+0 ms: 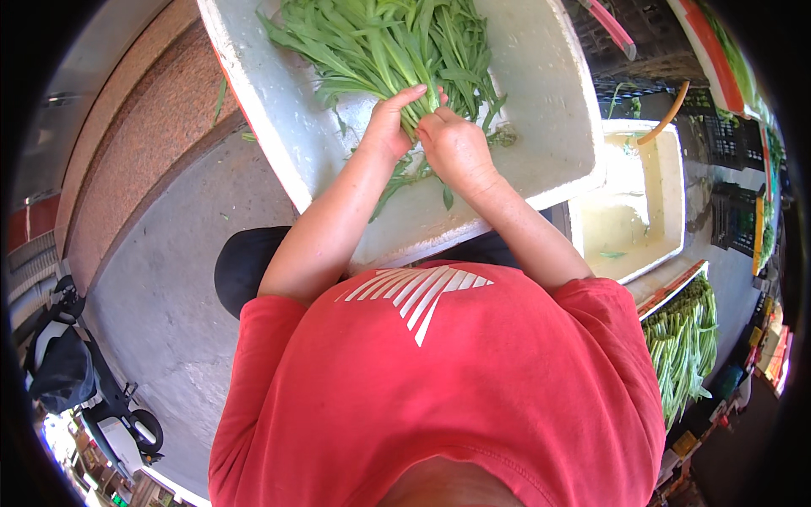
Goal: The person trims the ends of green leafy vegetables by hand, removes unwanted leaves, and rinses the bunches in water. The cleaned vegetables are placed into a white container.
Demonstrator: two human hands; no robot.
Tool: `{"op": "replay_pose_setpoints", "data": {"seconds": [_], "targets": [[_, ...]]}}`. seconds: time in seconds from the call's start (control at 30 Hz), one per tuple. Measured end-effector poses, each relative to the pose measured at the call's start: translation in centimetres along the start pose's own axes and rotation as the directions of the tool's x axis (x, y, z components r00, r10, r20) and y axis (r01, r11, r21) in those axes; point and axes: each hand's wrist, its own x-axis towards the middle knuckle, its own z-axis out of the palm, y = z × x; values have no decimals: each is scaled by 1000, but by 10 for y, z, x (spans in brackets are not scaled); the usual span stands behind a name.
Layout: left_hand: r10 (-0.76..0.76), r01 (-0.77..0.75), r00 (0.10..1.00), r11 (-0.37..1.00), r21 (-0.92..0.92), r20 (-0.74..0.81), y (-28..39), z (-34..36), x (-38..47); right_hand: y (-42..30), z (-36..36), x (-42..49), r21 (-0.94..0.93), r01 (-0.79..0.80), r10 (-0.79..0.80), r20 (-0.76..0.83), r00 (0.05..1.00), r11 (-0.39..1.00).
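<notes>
A bunch of leafy green vegetables (396, 66) lies across the inside of a large white foam box (538, 120) in front of me, its stems pointing towards my body. My left hand (388, 123) wraps around the stems, thumb laid over the top. Close beside it, my right hand (459, 149) is closed at the lower stem ends, with its fingertips pinched together and partly hidden. More long green leaves (459, 38) spread over the far part of the box. A few loose leaves (405, 180) lie on the box floor beneath my wrists.
At right stands a smaller foam box (627, 209) holding shallow water. Bundled greens (681, 342) are stacked nearer me on that side, with black plastic crates (735, 215) beyond. A stone step (152, 127) borders the left; a parked scooter (95, 380) stands at lower left.
</notes>
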Motion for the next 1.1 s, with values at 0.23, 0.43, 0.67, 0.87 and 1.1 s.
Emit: {"op": "replay_pose_setpoints", "data": {"seconds": [0.23,0.43,0.67,0.87,1.1], "targets": [[76,-76,997,990,121,0,0,-10,6,39,-33,32,530,-395,215,369,904,751],[127,-111,974,989,-94,187,8,-7,7,188,4,77,250,-728,567,487,664,638],[103,-66,977,979,-193,184,11,-7,6,225,119,41,-358,-535,643,402,652,766],[99,-16,956,958,-286,277,14,-11,8,205,30,97,-155,-623,482,780,400,767],[97,10,919,963,-268,383,16,-9,7,129,-53,84,624,-725,301,659,689,292]]}}
